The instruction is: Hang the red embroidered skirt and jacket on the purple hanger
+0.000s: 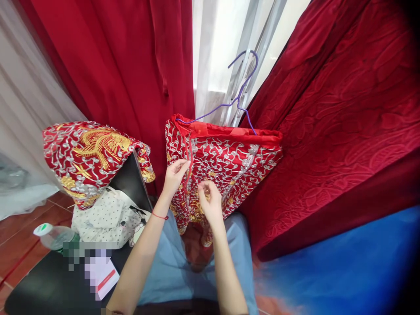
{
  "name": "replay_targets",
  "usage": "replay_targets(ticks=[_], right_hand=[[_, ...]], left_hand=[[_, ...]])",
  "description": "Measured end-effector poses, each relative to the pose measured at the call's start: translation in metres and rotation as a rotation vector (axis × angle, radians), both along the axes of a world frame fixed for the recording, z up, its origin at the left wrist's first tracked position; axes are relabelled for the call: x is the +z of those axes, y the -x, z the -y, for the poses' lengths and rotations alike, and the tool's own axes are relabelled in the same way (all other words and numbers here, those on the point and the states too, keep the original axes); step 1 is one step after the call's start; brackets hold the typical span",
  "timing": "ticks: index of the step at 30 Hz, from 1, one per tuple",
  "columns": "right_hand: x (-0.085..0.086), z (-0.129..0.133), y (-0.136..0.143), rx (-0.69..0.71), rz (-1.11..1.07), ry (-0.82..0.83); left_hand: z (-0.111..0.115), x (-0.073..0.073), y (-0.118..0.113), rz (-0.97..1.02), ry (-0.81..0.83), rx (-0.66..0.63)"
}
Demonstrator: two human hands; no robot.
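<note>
A red embroidered skirt (pixel 226 162) with silver and gold patterns hangs from a purple wire hanger (pixel 239 98) in front of me. My left hand (pixel 176 174) pinches the edge of the skirt's side opening, just below the waistband. A red bracelet is on that wrist. My right hand (pixel 210 200) hovers in front of the skirt's middle, thumb and fingertips pressed together in a pinch. Whatever lies between those fingertips, if anything, is too small to make out. The skirt's lower end hangs down between my knees.
At left, a black chair (pixel 36 286) carries a matching red embroidered garment (pixel 88 153) on its backrest. On it are a dotted cloth bag (pixel 101 218), a clear bottle (pixel 55 236) and a white-and-red packet (pixel 106 280). Red curtains (pixel 114 57) and blue fabric (pixel 348 267) surround the spot.
</note>
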State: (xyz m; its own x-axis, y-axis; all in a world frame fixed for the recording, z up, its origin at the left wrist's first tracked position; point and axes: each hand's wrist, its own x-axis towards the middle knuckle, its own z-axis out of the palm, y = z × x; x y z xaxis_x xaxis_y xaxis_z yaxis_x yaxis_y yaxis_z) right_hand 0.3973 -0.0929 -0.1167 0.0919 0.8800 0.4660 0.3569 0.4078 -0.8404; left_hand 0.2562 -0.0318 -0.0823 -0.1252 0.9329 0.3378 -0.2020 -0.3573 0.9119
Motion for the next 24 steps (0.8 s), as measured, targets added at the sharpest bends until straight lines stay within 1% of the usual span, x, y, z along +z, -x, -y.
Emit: replay_targets(ticks=[3,6,8,12,14,16,19,21,24], right_hand=[[0.022,-0.015,0.005,0.011,0.004,-0.064],[0.039,-0.029,0.010,0.048,-0.008,-0.111],[0.044,-0.039,0.013,0.119,-0.044,-0.127],[0.047,-0.055,0.017,0.371,-0.189,-0.083],[0.048,-0.061,0.018,0.427,-0.267,-0.056],[0.050,-0.066,0.018,0.434,-0.302,-0.035],[0.057,-0.071,0.017,0.391,-0.290,-0.012],[0.062,-0.072,0.015,0.325,-0.269,-0.013],[0.070,-0.072,0.009,0.196,-0.238,-0.026]], left_hand=[[0.002,0.000,0.002,0.001,-0.028,-0.009],[0.004,0.001,0.003,0.018,-0.030,-0.029],[0.006,0.002,0.004,0.033,-0.011,-0.026],[0.007,0.006,0.008,0.004,0.001,-0.038],[0.006,0.010,0.010,-0.044,-0.038,-0.034],[0.005,0.015,0.013,-0.096,-0.088,0.005],[0.005,0.024,0.016,-0.174,-0.122,0.084],[0.006,0.028,0.018,-0.230,-0.130,0.122],[0.005,0.030,0.022,-0.261,-0.146,0.197]])
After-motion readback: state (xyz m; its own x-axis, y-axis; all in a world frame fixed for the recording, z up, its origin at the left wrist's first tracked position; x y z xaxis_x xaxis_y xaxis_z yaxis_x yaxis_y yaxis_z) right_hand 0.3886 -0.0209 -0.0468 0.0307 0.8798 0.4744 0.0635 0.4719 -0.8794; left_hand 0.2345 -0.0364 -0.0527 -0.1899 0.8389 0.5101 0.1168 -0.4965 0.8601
